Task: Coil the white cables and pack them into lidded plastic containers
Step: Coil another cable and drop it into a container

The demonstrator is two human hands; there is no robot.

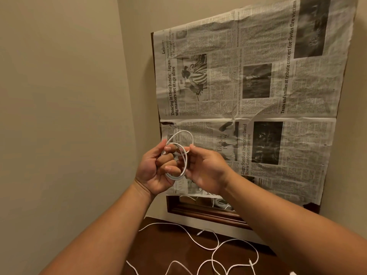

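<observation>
A white cable (pixel 183 135) is wound into loops and held up in front of the wall, well above the table. My left hand (pixel 156 169) grips the coil, its fingers curled through the loops. To its right, my right hand (pixel 204 169) pinches the same cable near the top of the coil. Several other white cables (pixel 212 249) lie loose and tangled on the dark wooden table (pixel 158 247) below my arms. No plastic container is in view.
A sheet of newspaper (pixel 258 96) covers a wood-framed mirror (pixel 198 212) leaning on the wall behind the table. A bare beige wall (pixel 69 96) runs along the left. My forearms hide part of the tabletop.
</observation>
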